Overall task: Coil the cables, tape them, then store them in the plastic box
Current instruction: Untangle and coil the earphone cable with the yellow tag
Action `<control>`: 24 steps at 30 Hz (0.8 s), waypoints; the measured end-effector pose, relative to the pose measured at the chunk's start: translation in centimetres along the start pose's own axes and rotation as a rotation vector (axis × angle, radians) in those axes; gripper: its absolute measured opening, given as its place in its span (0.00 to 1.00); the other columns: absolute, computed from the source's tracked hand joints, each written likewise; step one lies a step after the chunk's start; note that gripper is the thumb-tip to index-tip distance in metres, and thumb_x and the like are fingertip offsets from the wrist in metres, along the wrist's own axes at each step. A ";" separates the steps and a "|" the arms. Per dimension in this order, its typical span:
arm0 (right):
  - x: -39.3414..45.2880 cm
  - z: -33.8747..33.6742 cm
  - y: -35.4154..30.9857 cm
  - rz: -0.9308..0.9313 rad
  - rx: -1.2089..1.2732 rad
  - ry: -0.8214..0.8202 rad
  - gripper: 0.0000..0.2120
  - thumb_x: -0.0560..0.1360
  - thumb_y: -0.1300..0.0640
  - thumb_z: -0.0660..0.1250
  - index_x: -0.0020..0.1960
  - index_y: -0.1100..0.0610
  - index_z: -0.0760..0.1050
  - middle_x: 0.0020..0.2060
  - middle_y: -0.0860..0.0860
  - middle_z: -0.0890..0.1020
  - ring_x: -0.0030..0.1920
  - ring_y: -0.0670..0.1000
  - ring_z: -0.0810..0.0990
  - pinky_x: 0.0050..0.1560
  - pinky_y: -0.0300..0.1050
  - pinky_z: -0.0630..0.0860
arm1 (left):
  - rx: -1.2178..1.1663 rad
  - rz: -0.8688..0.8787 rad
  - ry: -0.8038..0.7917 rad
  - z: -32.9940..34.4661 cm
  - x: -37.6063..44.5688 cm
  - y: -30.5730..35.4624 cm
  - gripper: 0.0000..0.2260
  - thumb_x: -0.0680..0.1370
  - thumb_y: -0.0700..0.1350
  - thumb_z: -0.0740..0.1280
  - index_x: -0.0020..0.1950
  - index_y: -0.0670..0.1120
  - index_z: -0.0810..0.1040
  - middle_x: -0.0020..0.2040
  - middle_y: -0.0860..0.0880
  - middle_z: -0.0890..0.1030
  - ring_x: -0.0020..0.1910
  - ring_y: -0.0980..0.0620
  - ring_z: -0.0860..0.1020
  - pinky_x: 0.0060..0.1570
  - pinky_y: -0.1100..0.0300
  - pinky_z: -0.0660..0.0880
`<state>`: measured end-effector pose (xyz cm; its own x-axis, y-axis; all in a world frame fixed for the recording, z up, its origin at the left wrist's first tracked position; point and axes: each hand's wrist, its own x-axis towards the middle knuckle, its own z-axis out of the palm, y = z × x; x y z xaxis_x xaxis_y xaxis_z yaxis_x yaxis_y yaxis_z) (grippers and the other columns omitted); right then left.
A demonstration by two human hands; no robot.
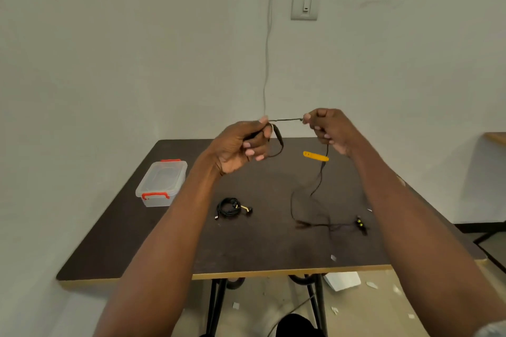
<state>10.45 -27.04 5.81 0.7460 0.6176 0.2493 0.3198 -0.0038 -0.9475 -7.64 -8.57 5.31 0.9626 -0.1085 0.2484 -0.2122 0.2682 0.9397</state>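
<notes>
A thin black cable (284, 119) is stretched between my two raised hands above the dark table (273, 249). My left hand (241, 145) grips one end, with a small loop hanging under its fingers. My right hand (332, 130) pinches the cable, and the rest trails down to the tabletop, ending near a plug with yellow marks (360, 223). A second black cable (231, 208) lies coiled on the table in the middle. The clear plastic box (161, 183) with red latches stands shut at the table's left side.
A yellow flat tool (315, 156) lies on the table beyond the trailing cable. A white wall with a switch (304, 4) and a hanging white cord (267, 63) stands behind. Paper scraps (342, 280) litter the floor under the table's front edge.
</notes>
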 end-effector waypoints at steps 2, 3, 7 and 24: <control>-0.4 0.7 1.1 0.013 -0.024 -0.035 0.10 0.79 0.53 0.67 0.45 0.60 0.78 0.28 0.49 0.65 0.24 0.46 0.56 0.25 0.37 0.53 | -0.103 0.077 0.070 0.0 0.0 0.6 0.14 0.82 0.47 0.59 0.41 0.42 0.74 0.22 0.53 0.63 0.21 0.56 0.63 0.27 0.60 0.64; -0.7 1.1 1.6 0.015 -0.031 -0.041 0.11 0.79 0.52 0.66 0.45 0.60 0.77 0.28 0.49 0.64 0.24 0.46 0.56 0.25 0.38 0.53 | -0.144 0.108 0.107 0.0 0.1 0.7 0.13 0.82 0.47 0.59 0.41 0.43 0.74 0.22 0.53 0.64 0.21 0.56 0.63 0.26 0.61 0.63; -1.7 2.7 2.7 0.062 -0.046 -0.071 0.12 0.81 0.51 0.63 0.44 0.59 0.73 0.27 0.50 0.63 0.23 0.45 0.57 0.25 0.37 0.52 | -0.371 0.243 0.265 -0.6 0.5 0.9 0.11 0.83 0.45 0.58 0.43 0.42 0.74 0.23 0.54 0.66 0.19 0.58 0.64 0.23 0.64 0.61; -4.7 6.4 -0.2 0.049 0.149 -0.412 0.12 0.82 0.53 0.61 0.45 0.60 0.72 0.29 0.49 0.66 0.23 0.45 0.59 0.23 0.39 0.53 | 0.390 0.230 0.694 -1.8 2.2 -3.0 0.12 0.84 0.44 0.55 0.45 0.44 0.74 0.44 0.44 0.83 0.43 0.52 0.80 0.45 0.62 0.76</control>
<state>3.16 -24.88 3.59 0.4529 0.8818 0.1313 0.1800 0.0539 -0.9822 -4.57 -7.92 2.66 0.7459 0.5588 0.3625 -0.3367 -0.1532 0.9291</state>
